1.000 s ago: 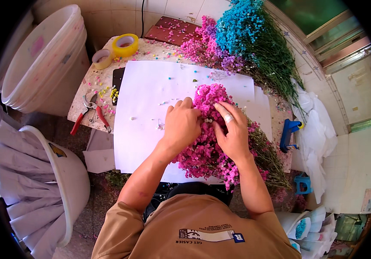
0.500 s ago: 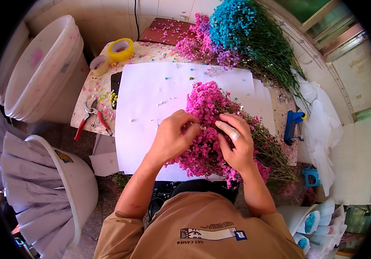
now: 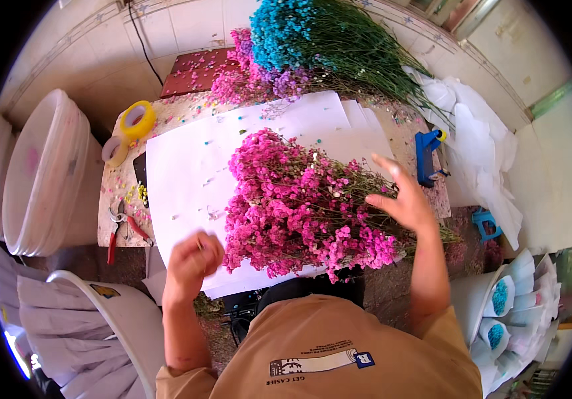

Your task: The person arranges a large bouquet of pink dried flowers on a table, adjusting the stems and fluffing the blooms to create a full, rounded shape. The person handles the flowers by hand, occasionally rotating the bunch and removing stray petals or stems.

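Observation:
A large bunch of pink baby's breath [image 3: 292, 206] lies on white paper sheets [image 3: 186, 166], its heads to the left and its stems to the right. My left hand [image 3: 195, 264] is closed beside the left end of the blossoms, clear of them and slightly blurred. Whatever sits in its fingers, if anything, is too small to make out. Over the stems at the right, my right hand [image 3: 406, 199] is open, thumb and fingers apart. A whitish wrap circles one of its fingers.
Blue flowers [image 3: 279, 33] with long green stems lie at the back. Yellow tape [image 3: 138, 120] and red-handled pruning shears [image 3: 123, 226] are at the left; a blue tape dispenser [image 3: 427, 158] is at the right. Pale tubs [image 3: 46, 173] and a bin of wrapping paper [image 3: 120, 319] flank the table.
My hands have moved apart: the left drew back from the blossoms toward the lower left, and the right shifted right over the stems. The view has turned rightward.

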`<state>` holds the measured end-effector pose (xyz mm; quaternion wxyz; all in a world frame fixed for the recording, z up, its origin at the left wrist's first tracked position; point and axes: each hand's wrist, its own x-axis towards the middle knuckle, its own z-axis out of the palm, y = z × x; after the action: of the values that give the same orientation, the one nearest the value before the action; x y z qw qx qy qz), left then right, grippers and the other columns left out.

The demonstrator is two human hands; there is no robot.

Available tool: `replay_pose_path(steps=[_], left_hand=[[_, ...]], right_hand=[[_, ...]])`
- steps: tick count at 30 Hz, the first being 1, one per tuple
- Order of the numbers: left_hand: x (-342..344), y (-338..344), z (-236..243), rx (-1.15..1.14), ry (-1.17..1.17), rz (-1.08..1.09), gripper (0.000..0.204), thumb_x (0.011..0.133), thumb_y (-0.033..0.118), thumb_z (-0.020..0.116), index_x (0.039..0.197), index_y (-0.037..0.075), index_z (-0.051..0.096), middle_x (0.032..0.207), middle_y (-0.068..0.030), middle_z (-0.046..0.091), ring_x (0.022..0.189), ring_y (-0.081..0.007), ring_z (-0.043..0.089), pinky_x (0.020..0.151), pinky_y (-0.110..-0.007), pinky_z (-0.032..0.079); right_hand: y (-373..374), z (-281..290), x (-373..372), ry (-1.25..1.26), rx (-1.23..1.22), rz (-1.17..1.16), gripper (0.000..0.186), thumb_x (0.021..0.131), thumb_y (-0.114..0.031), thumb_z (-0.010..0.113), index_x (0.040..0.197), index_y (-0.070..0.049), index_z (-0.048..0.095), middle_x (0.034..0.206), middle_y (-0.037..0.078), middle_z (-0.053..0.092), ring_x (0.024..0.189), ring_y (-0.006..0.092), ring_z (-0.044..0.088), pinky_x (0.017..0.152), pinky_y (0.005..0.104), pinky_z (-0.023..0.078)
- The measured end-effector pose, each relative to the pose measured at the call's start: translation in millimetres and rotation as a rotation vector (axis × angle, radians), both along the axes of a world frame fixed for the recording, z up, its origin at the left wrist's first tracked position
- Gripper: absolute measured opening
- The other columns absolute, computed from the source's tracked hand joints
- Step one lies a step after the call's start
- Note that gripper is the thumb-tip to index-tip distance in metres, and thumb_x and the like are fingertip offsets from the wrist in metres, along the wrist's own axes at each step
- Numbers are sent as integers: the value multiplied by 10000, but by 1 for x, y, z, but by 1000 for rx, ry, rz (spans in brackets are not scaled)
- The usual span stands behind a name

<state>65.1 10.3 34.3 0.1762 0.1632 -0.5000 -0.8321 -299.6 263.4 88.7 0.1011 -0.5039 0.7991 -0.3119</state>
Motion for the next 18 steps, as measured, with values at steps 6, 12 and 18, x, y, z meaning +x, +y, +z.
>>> replay_pose_path(steps=[6,12,18], left_hand=[[41,57,-20,-862,-445,-645,435,894,128,699,1302,-16,651,1256,-202,704,1193,-293,656,1030,-435,511],[-29,121,-86,183,-219,-286,841,988,127,715,1621,14,173,1631,-182,349,1425,-341,483,1107,-476,453],[-93,116,-75,306,11,-64,951,952,4,698,1670,124,86,1643,-217,316,1364,-372,556,1032,-441,495]], right_hand=[[-14,-52,-72,-244,439,321,1184,686,-327,954,1585,71,295,1616,278,380,1513,330,378,1229,387,332],[-26,-42,-65,-81,377,313,930,716,-208,891,1510,14,460,1433,263,589,1354,341,559,1159,404,408],[19,59,-5,382,130,-38,912,768,-149,862,1568,-132,425,1260,224,657,1138,393,643,993,454,504]])
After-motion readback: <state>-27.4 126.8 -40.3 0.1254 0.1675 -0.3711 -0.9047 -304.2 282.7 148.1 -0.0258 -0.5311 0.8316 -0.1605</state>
